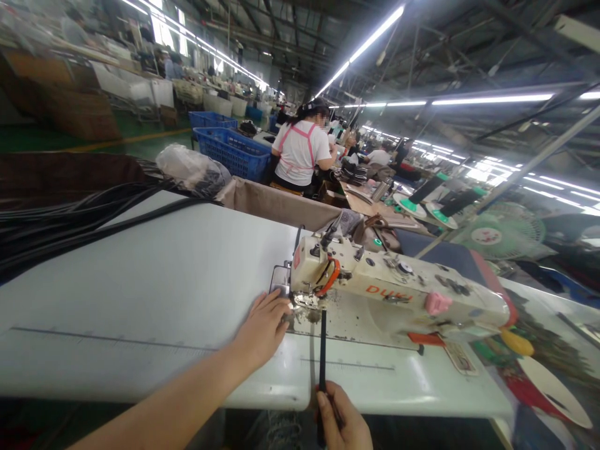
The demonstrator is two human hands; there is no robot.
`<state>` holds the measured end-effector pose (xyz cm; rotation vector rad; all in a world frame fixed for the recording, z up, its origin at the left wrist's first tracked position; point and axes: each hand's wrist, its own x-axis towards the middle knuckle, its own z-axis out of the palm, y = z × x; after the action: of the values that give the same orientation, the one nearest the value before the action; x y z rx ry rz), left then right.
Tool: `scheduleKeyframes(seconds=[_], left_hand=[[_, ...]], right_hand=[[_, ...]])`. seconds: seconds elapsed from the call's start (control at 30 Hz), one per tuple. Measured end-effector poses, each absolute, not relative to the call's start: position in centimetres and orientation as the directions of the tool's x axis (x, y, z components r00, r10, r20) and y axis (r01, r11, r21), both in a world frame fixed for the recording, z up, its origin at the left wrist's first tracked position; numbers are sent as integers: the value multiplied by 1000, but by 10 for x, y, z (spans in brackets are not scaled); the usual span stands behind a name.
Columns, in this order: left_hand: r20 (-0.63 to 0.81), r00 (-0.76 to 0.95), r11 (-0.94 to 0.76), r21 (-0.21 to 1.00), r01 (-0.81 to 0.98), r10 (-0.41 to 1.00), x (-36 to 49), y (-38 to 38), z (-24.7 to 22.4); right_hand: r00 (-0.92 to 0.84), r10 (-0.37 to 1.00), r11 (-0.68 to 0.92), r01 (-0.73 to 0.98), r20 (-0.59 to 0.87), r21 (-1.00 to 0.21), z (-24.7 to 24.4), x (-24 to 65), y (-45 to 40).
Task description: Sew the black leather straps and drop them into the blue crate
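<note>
A sewing machine (375, 284) with orange lettering stands on a pale worktable (154, 275). My left hand (265, 325) lies with its fingers stretched out at the left of the needle area, fingertips beside a small metal plate (280, 289). At the table's front edge, my right hand (341, 419) pinches a narrow black strip (323, 350) between thumb and fingers. The strip runs straight up from that hand to the needle area of the machine. Its lower end is partly hidden by my right hand.
A bundle of long black strips (94, 222) lies across the table's left side. Behind the table are a fabric-lined bin (272, 203) and a blue basket (229, 153). A person in a white shirt (300, 153) works beyond. Thread cones (424, 190) and a fan (501, 231) stand right.
</note>
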<state>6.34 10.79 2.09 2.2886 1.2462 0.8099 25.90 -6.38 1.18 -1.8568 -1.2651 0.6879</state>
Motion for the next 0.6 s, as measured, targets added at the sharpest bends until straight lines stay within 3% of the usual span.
scheduleKeyframes(seconds=[0.37, 0.6], left_hand=[[251, 427, -487, 591, 643, 869, 73, 214, 16], [298, 450, -532, 601, 597, 842, 89, 240, 24]], right_hand=[[156, 988, -71, 521, 13, -851, 31, 222, -38], [131, 976, -215, 512, -171, -832, 51, 214, -17]])
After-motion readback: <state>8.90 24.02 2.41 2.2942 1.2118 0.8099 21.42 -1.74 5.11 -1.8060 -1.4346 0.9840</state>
